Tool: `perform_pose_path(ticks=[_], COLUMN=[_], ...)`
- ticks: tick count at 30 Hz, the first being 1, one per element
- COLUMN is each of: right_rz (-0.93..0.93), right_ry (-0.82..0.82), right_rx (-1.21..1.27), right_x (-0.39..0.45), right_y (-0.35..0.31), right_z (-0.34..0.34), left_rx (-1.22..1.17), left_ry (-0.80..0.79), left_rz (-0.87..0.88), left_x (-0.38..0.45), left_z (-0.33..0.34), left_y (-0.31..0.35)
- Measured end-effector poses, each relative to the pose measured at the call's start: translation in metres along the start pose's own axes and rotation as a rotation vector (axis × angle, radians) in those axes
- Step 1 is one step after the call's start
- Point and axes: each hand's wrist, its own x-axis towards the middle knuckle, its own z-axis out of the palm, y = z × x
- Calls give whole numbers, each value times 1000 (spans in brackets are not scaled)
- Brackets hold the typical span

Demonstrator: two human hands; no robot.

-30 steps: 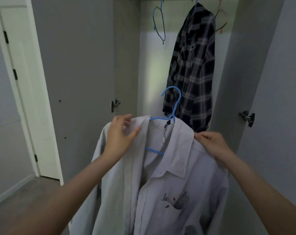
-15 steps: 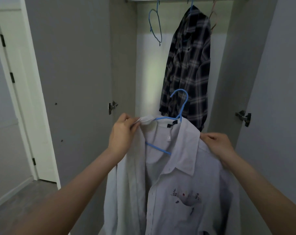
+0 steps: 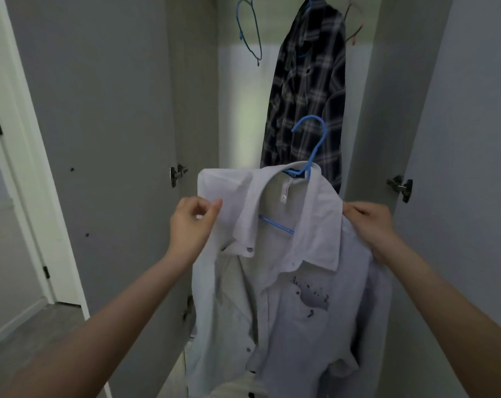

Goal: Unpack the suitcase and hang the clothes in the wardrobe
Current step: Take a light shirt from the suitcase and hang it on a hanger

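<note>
Both hands hold a pale white cotton shirt (image 3: 286, 282) before the open wardrobe (image 3: 197, 81): left hand (image 3: 193, 222) pinching its shoulder, right hand (image 3: 371, 225) gripping the other. Seat both shoulders squarely on the blue plastic hanger (image 3: 309, 156), I'd say, before lifting.

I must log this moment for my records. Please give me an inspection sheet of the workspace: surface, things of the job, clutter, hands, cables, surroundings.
Surface: nothing seen.
Job's things: white shirt draped on blue hanger, not yet hung; plaid shirt hangs inside wardrobe; suitcase not in view.
Clutter: empty blue hanger and a brownish hanger hang up top.
Hands: left hand pinches the shirt's shoulder; right hand grips the other shoulder.
Cables: nothing seen.
Surroundings: open wardrobe doors, white room door, grey floor.
</note>
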Motion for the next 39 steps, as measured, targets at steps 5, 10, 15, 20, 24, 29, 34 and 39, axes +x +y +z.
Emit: perform_pose_path(ticks=[5, 10, 15, 20, 24, 29, 34, 39], right_rz=[-28, -30, -62, -64, -42, -427, -336, -364], right_ry=[-18, -40, -47, -93, -165, 183, -15, 107], right_rx=[12, 15, -2, -51, -182, -472, -483, -525], right_x=[-1, 2, 4, 4, 8, 17, 11, 19], right_y=[-1, -7, -11, -11, -11, -14, -21, -16], right_z=[2, -4, -12, -22, -33, -42, -9, 7], left_rx=[90, 554, 718, 629, 583, 478, 364, 326], left_ry=[-190, -46, -197, -354, -349, -294, -285, -296], left_rz=[91, 579, 680, 531, 541, 393, 306, 319], left_x=[2, 18, 49, 59, 51, 51, 53, 51], left_z=[17, 20, 18, 13, 22, 32, 44, 46], left_y=[1, 4, 9, 11, 5, 0, 17, 29])
